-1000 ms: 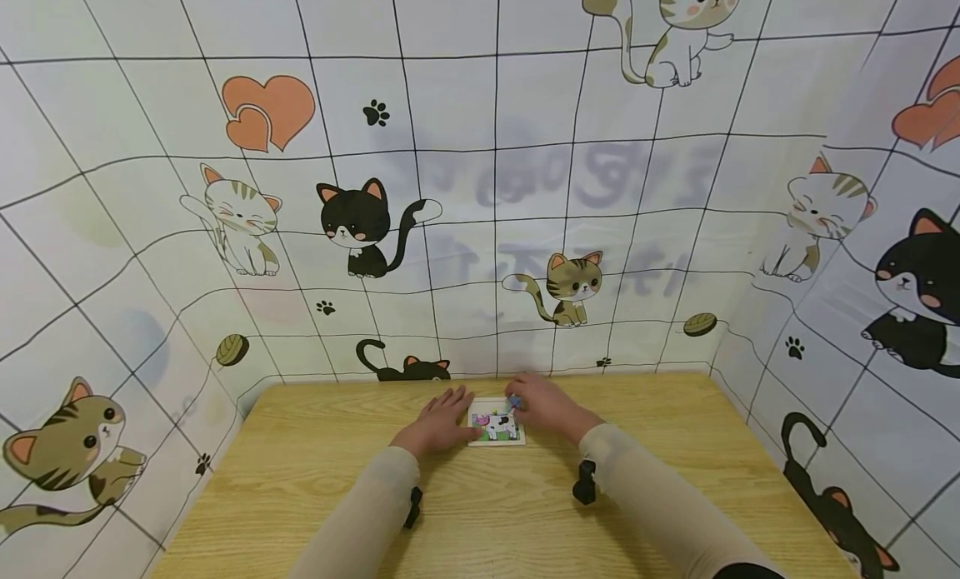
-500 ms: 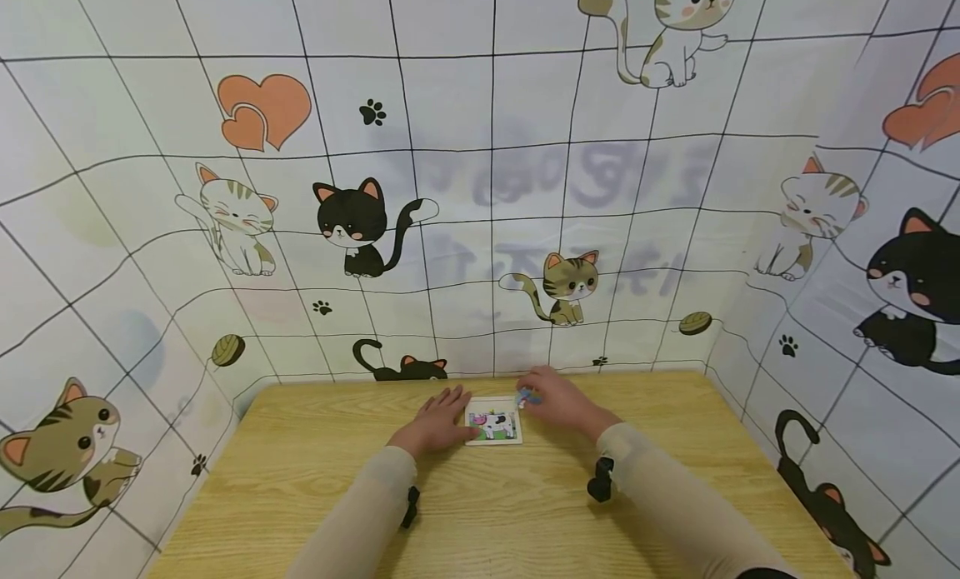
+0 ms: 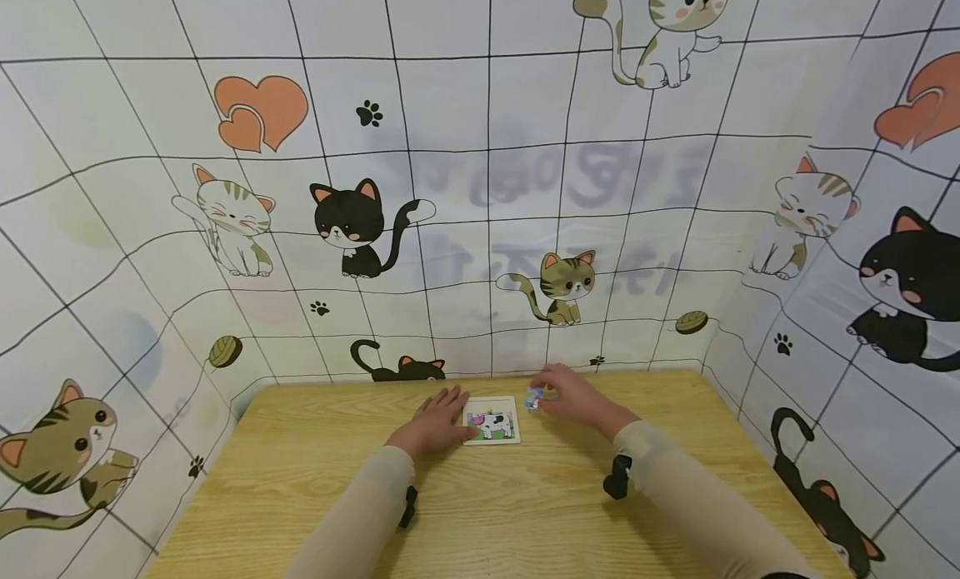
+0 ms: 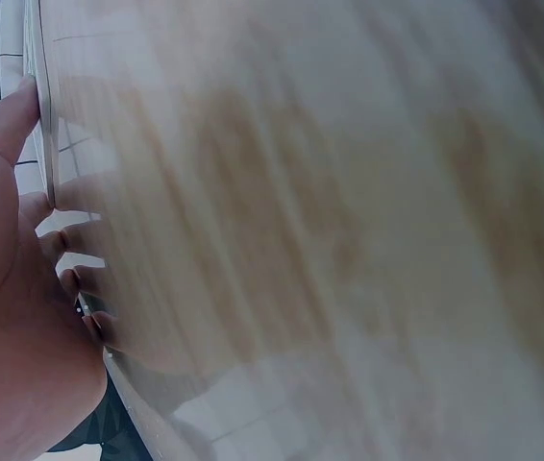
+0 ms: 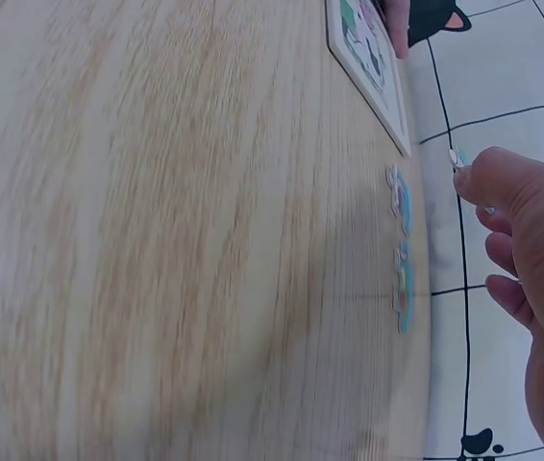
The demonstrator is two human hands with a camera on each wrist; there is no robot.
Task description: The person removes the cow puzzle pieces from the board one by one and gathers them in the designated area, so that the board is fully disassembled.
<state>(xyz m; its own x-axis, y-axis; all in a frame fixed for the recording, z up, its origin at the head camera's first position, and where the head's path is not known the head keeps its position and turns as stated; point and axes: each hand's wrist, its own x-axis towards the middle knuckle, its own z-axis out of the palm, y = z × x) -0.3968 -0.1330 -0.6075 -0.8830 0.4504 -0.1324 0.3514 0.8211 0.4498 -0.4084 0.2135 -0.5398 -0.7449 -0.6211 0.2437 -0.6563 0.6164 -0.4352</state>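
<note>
A small jigsaw puzzle in a pale tray (image 3: 508,401), with a cow picture in its lower part, lies flat near the table's back edge. My left hand (image 3: 435,425) rests at its left side, fingers spread and fairly straight, the thumb on the tray's edge. Right of the tray, my right hand (image 3: 576,397) pinches a small puzzle piece (image 5: 457,158) between thumb and forefinger, raised off the table. Two loose puzzle pieces, a nearer one (image 5: 404,288) and a farther one (image 5: 399,200), lie on the wood in the right wrist view. Fingers hide part of the held piece.
The wooden table (image 3: 480,512) runs back to a wall covering (image 3: 450,187) printed with cats and grid lines. The covering also rises along both sides. In the left wrist view, a blurred tabletop (image 4: 282,240) fills most of the picture.
My right hand has moved right, from over the tray's upper right corner to beside the tray, with the puzzle piece in its fingers. The left hand keeps its place on the tray.
</note>
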